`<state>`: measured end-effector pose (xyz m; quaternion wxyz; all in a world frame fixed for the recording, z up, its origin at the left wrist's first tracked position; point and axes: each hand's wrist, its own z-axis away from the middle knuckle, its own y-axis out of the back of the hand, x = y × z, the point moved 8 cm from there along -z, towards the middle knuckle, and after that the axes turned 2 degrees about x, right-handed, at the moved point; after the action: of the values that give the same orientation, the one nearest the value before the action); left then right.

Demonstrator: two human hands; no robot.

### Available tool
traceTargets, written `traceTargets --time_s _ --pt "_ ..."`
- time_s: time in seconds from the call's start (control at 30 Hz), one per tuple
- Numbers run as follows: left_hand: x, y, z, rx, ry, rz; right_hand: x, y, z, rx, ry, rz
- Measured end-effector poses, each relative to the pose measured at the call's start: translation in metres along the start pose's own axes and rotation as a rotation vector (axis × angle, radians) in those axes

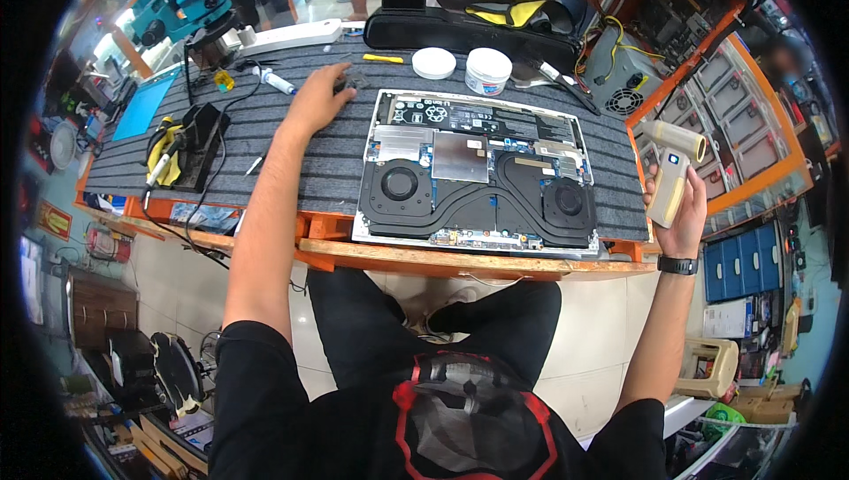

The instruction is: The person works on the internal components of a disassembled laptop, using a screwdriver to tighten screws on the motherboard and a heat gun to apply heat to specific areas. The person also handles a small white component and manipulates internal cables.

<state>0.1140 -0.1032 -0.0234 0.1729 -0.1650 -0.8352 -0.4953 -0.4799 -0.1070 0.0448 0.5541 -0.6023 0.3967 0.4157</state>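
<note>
My left hand (320, 101) rests on the grey striped mat, thumb and fingers apart, beside a small dark cluster of bits (354, 82) too small to make out. My right hand (688, 215) is wrapped round the grip of a cream handheld blower (669, 190), which has a wide barrel and a small lit display. Between my hands lies a laptop (478, 170) with its underside uncovered. Two black fans (398, 184), dark heat pipes, a silver plate (460, 158) and a black battery (464, 117) show in it.
Behind the laptop stand a white tub (488, 70) and a round white lid (433, 63), near a yellow strip (383, 59). A syringe (276, 82) and soldering iron stand (190, 148) are at left. A teal microscope (181, 7) and a power supply (623, 73) flank the bench.
</note>
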Motion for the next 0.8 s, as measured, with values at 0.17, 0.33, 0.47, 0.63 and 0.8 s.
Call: traceTargets --time_s 0.17,0.33,0.47,0.63,0.8 --pt "0.040 0.010 0.002 0.197 -0.141 -0.089 0.021 -0.070 0.009 -0.356 -0.214 0.095" --pt "0.080 -0.034 0.009 -0.068 -0.100 0.446 0.049 -0.152 -0.028 -0.418 -0.237 0.107" --pt "0.080 -0.047 0.010 -0.102 -0.083 0.432 0.085 -0.225 -0.038 -0.610 -0.368 0.152" --pt "0.082 -0.050 0.009 -0.093 -0.136 0.423 0.110 -0.277 -0.055 -0.675 -0.374 0.273" --pt "0.084 -0.047 0.012 -0.060 -0.166 0.398 0.096 -0.211 -0.074 -0.537 -0.429 0.310"
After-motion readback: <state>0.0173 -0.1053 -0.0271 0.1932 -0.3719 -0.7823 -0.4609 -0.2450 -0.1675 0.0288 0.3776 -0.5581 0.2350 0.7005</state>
